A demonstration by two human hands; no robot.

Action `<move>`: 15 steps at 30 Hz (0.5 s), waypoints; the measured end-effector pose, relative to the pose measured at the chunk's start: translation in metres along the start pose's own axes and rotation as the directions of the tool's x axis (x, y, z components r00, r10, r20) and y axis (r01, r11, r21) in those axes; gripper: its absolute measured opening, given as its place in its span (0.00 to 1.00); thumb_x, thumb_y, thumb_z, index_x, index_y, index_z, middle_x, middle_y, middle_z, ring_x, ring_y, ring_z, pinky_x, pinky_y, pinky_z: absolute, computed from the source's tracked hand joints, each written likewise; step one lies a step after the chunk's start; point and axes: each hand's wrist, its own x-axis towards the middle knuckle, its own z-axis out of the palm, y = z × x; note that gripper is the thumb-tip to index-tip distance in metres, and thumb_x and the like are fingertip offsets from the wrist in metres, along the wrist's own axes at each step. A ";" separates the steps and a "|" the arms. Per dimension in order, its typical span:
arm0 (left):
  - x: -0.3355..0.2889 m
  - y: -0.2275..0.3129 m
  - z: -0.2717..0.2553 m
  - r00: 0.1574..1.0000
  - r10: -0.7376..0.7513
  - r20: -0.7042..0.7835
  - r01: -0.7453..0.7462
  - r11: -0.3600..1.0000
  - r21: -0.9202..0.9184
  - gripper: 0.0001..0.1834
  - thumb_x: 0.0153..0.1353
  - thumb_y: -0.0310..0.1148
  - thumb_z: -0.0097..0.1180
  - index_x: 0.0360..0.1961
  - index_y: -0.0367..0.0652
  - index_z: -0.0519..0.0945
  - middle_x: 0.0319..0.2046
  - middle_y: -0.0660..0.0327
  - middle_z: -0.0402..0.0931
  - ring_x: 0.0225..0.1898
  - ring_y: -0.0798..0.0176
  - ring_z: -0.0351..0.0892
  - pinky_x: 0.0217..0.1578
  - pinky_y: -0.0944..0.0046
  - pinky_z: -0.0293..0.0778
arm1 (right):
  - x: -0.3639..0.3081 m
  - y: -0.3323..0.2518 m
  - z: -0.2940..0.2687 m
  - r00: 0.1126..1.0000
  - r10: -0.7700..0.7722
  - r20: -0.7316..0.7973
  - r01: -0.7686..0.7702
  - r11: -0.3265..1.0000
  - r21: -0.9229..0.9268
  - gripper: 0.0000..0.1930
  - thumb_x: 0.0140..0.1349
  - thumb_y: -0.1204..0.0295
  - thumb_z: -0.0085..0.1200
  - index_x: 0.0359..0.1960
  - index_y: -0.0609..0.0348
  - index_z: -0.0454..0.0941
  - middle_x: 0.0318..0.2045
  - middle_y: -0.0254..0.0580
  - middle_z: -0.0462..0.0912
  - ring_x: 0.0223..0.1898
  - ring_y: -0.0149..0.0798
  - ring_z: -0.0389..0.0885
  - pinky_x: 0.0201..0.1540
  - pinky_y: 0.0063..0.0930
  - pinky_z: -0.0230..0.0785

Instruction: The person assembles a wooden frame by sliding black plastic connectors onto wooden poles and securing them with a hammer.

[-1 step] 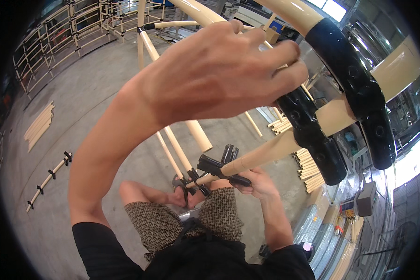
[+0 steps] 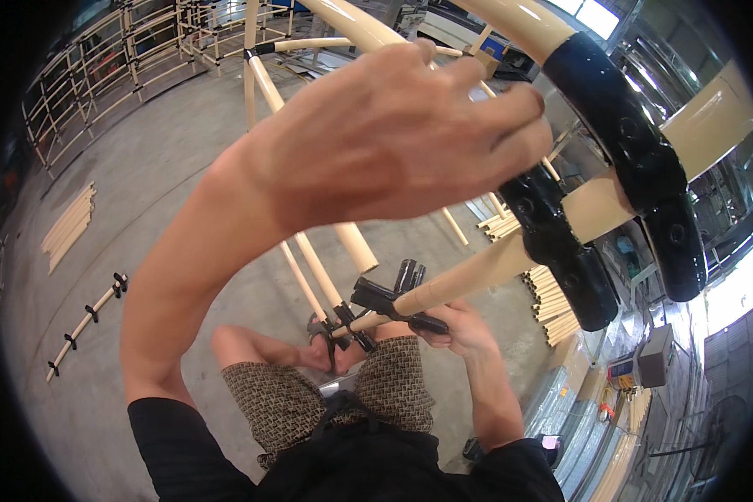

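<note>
A cream pipe (image 2: 498, 266) runs slantwise from my lap up to the upper right, bearing several black joints. My left hand (image 2: 393, 134) looms large in front, fingers curled round a second cream pipe (image 2: 356, 21). That pipe leads behind the hand toward a black joint (image 2: 552, 222); the palm side is hidden. Just beyond, another black joint (image 2: 632, 134) takes a third pipe (image 2: 510, 25). Lower down, my right hand (image 2: 468, 330) is closed on a black pipe joint (image 2: 418, 316) that sits on the slanting pipe. More black joints (image 2: 356, 328) meet thin pipes near my knees.
A pipe with several black joints (image 2: 88, 322) lies on the floor at left, near a bundle of pipes (image 2: 71, 226). Pipe racks (image 2: 125, 67) stand at the back left. Stacked pipes (image 2: 552, 305) and long wrapped goods (image 2: 577, 443) lie at right.
My left hand has shifted very slightly to the right and down at the fingers. My right hand keeps its hold on the joint.
</note>
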 end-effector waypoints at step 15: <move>0.022 0.031 -0.029 0.984 -0.105 0.142 0.126 0.980 -0.151 0.12 0.54 0.29 0.59 0.41 0.39 0.82 0.47 0.58 0.75 0.53 0.54 0.77 0.56 0.52 0.76 | 0.013 -0.007 -0.015 0.993 0.038 0.109 -0.030 0.997 -0.071 0.12 0.73 0.68 0.49 0.49 0.65 0.75 0.24 0.39 0.78 0.13 0.19 0.61 0.13 0.15 0.48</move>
